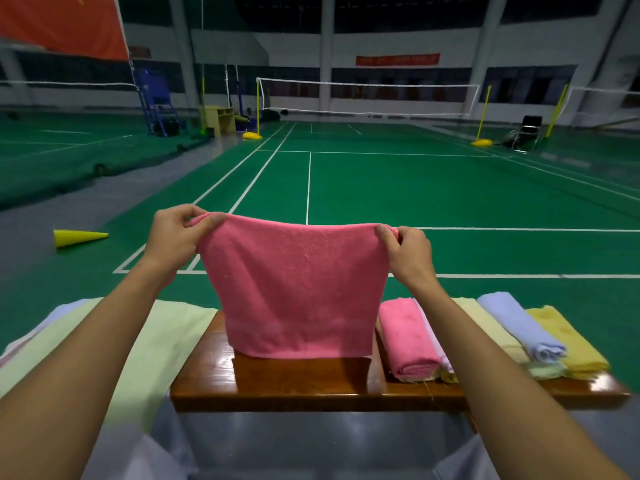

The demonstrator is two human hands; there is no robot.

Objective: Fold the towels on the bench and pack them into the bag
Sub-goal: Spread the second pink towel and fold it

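Your left hand (175, 233) pinches one top corner of the pink towel (298, 289) and your right hand (410, 252) pinches the other, each grip closed on the cloth with thumb toward you and fingers behind. Between them the top edge runs level, left to right, and the towel hangs straight down in front of you, its lower hem just reaching the wooden worktop (311, 382). It looks already doubled, so the next fold is probably across that long top edge: bring one corner over to meet the other, or lay it down first. Neither hand is nearer; they sit evenly either side of centre.

To your right on the worktop lie a folded pink towel (408, 337), a rolled blue towel (519, 323) and a yellow towel (568, 337). A pale green towel (152, 348) is spread to your left. No bag shows.
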